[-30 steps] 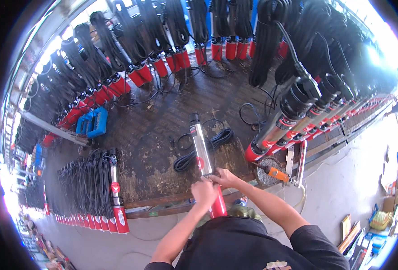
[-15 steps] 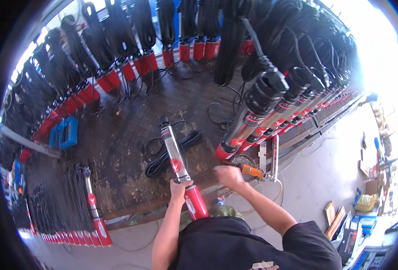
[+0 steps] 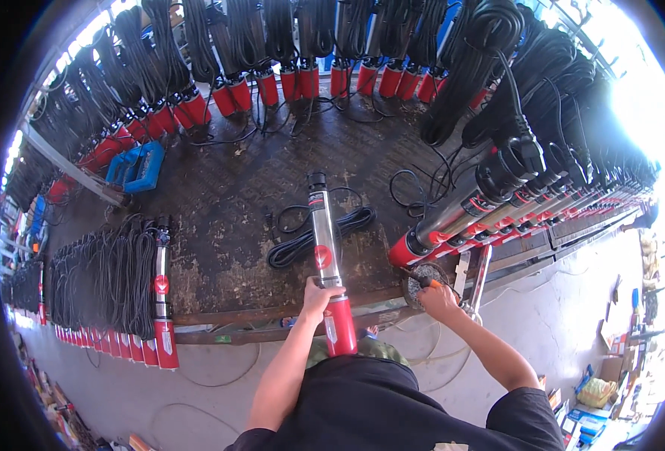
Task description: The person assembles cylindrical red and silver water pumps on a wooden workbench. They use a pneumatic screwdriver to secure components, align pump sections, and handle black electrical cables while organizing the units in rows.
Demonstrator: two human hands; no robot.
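Observation:
My left hand [image 3: 319,299] is wrapped round a long submersible pump [image 3: 323,225] with a silver body and red lower end. The pump slants over the bench's front edge, its red end close to my body. Under its upper part lies a coiled black cable [image 3: 290,252]. My right hand [image 3: 439,302] grips an orange power screwdriver [image 3: 435,284], mostly hidden by my fingers. Its dark tip reaches over a round dish [image 3: 406,292] of small grey pieces, too small to name, at the bench edge.
More red-and-silver pumps [image 3: 453,222] with hanging black cables lean in a row on the right. Others stand along the back [image 3: 340,80] and at the left [image 3: 166,342]. A blue bin [image 3: 148,177] sits on the dark bench [image 3: 227,195] at the left.
My right hand has closed round the orange screwdriver, whose tip is now over the dish. My left hand still holds the pump. The whole view has shifted.

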